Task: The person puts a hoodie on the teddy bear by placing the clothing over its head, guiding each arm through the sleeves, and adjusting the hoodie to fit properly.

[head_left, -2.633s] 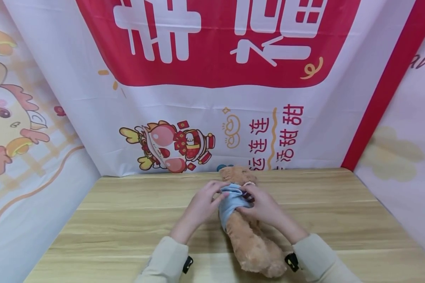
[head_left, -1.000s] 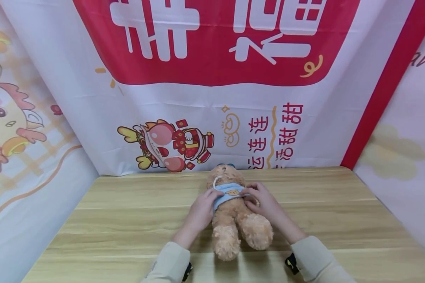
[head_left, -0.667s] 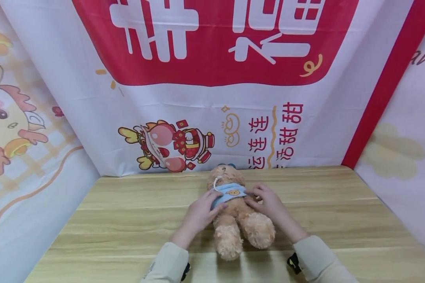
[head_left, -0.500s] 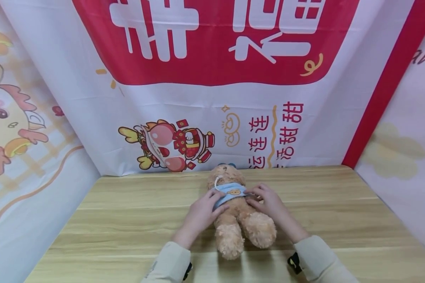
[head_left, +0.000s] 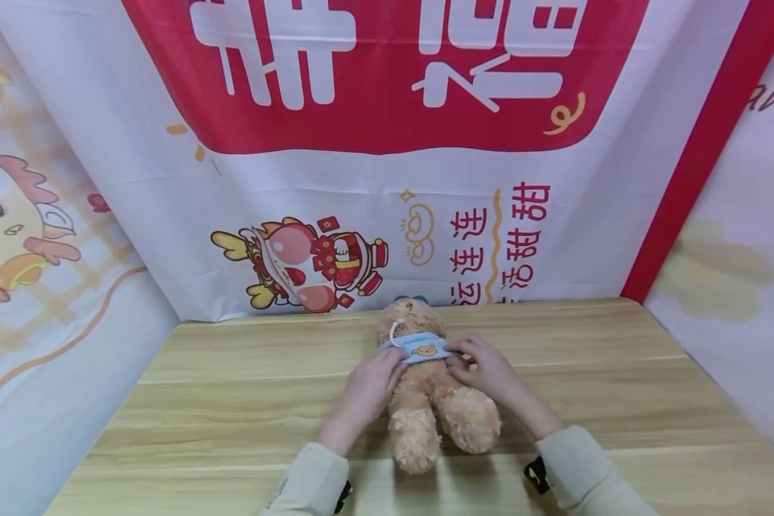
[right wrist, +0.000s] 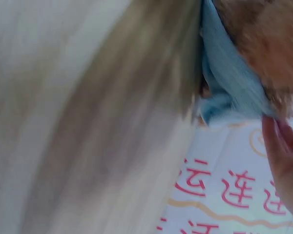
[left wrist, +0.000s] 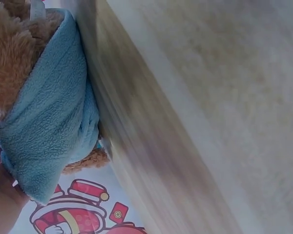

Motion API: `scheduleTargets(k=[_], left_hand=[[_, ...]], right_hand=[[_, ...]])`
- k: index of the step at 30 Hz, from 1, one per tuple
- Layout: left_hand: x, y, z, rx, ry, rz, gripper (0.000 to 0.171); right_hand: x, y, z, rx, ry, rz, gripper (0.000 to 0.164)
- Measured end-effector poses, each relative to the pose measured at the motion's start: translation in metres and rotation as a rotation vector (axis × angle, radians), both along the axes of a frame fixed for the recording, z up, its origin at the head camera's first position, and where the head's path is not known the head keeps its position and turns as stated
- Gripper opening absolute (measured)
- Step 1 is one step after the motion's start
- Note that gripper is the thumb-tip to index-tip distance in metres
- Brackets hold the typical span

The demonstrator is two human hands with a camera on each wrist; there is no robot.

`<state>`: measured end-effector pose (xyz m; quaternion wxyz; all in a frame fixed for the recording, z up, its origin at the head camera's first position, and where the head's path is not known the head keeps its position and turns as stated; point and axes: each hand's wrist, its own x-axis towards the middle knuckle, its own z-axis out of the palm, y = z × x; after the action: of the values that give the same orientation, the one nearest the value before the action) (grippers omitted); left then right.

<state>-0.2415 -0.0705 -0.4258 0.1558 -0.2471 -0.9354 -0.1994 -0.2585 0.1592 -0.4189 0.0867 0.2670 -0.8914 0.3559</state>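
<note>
A tan plush teddy bear [head_left: 418,401] lies on its back on the wooden table, head at the back edge and feet towards me. Around its chest sits a blue fleece top [head_left: 419,349] with a small bear patch; a white cord [head_left: 395,331] hangs by its neck. My left hand [head_left: 369,380] pinches the top's edge on the left side, and the blue cloth [left wrist: 51,102] stretches up to those fingers in the left wrist view. On the other side my right hand [head_left: 486,369] pinches the opposite edge, seen at the fingertips [right wrist: 271,122] in the right wrist view. The bear's arms are mostly hidden.
The wood-grain table [head_left: 232,408] extends to both sides of the bear. Behind it hangs a white and red banner [head_left: 387,129] with printed characters and a cartoon figure. Printed cloth walls [head_left: 32,287] close off the left and right.
The bear was turned on its side at first and now lies face up with its legs apart. My hands have moved from its side to the top's two edges.
</note>
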Motion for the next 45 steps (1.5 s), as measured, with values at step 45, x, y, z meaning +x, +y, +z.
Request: scheduleTargets(k=[45], left_hand=[[0.012, -0.009, 0.005, -0.129, 0.305, 0.053, 0.03]], right_hand=[[0.007, -0.01, 0.002, -0.077, -0.081, -0.03, 0.012]])
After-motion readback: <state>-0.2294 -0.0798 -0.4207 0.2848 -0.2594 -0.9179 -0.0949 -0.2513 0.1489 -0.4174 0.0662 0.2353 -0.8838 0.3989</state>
